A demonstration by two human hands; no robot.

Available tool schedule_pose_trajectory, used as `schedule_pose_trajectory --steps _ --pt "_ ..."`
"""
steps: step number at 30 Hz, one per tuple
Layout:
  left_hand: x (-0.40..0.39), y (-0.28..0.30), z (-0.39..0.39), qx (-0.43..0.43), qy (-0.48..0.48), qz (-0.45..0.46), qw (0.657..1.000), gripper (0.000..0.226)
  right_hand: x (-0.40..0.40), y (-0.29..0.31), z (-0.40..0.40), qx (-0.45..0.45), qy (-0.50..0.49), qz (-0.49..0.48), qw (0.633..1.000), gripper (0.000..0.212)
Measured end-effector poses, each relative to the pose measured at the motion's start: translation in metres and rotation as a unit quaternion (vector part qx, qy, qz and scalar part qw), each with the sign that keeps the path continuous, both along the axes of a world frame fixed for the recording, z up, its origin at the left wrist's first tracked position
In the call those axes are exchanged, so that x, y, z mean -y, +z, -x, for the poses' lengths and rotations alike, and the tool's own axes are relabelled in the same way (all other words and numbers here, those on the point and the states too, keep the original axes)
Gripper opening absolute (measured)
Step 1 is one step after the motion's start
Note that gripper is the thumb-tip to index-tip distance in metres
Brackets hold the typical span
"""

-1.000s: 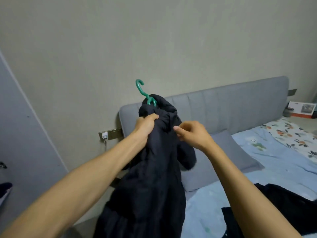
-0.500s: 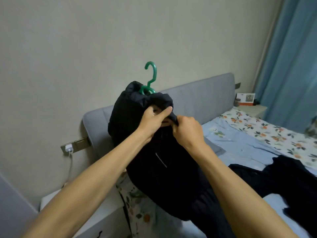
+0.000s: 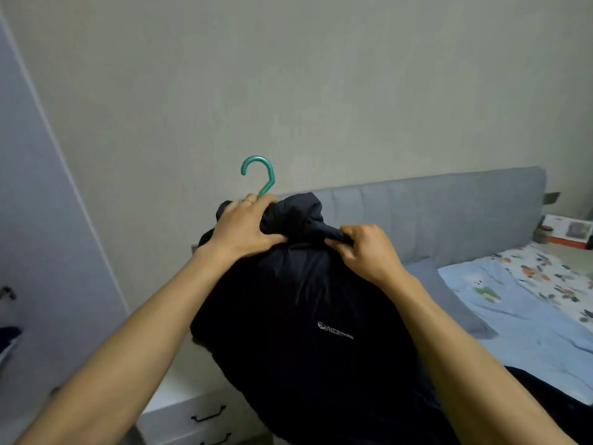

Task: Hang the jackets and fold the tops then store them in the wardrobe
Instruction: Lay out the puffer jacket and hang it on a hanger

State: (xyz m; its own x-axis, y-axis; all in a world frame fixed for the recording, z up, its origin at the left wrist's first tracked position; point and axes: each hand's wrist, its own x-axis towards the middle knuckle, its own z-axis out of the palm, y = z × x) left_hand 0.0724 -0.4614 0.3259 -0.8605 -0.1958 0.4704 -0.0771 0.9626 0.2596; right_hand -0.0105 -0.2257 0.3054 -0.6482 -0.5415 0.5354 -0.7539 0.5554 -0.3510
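A black padded jacket (image 3: 298,316) with a small white logo hangs in front of me on a green hanger (image 3: 261,175); only the hook shows above the collar. My left hand (image 3: 244,229) grips the jacket's left shoulder and collar just below the hook. My right hand (image 3: 362,248) pinches a fold of the collar on the right side. Another dark garment (image 3: 552,393) lies on the bed at the lower right, partly hidden by my right arm.
A bed with a grey headboard (image 3: 433,213), grey pillow (image 3: 449,303) and blue floral sheets (image 3: 529,303) fills the right. A white bedside drawer unit (image 3: 186,409) stands below the jacket. The pale wardrobe side (image 3: 38,220) rises at the left. A box (image 3: 568,231) sits beyond the bed.
The jacket has turned so its logo side faces me and the hook now curls left. My left hand moved up to the base of the hook; my right hand shifted right along the collar.
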Motion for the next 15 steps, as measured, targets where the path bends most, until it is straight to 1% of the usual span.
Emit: schedule_pose_trajectory --steps 1,3,5,7,10,13,15 --pt "0.006 0.004 -0.010 0.001 0.012 -0.021 1.000 0.061 0.010 -0.002 -0.002 0.010 0.020 0.001 1.000 0.048" --pt "0.023 0.007 -0.034 -0.013 0.052 -0.029 0.998 0.048 0.036 -0.005 -0.011 0.027 0.069 -0.001 0.997 0.048" --pt "0.037 0.013 -0.058 -0.030 0.077 -0.031 0.996 0.042 0.059 -0.007 -0.016 0.051 0.105 0.014 0.993 0.047" --pt "0.050 0.019 -0.079 -0.047 0.103 -0.036 0.993 0.042 0.081 -0.003 -0.021 0.070 0.152 0.031 0.985 0.046" --pt "0.077 0.029 -0.118 -0.066 0.170 -0.017 0.983 0.045 0.128 0.005 -0.036 0.097 0.249 0.035 0.963 0.039" --pt "0.103 0.037 -0.148 -0.060 0.227 -0.026 0.972 0.045 0.177 0.008 -0.052 0.142 0.319 0.043 0.936 0.037" --pt "0.123 0.039 -0.167 -0.049 0.258 -0.033 0.964 0.043 0.206 0.008 -0.062 0.168 0.342 0.022 0.924 0.037"
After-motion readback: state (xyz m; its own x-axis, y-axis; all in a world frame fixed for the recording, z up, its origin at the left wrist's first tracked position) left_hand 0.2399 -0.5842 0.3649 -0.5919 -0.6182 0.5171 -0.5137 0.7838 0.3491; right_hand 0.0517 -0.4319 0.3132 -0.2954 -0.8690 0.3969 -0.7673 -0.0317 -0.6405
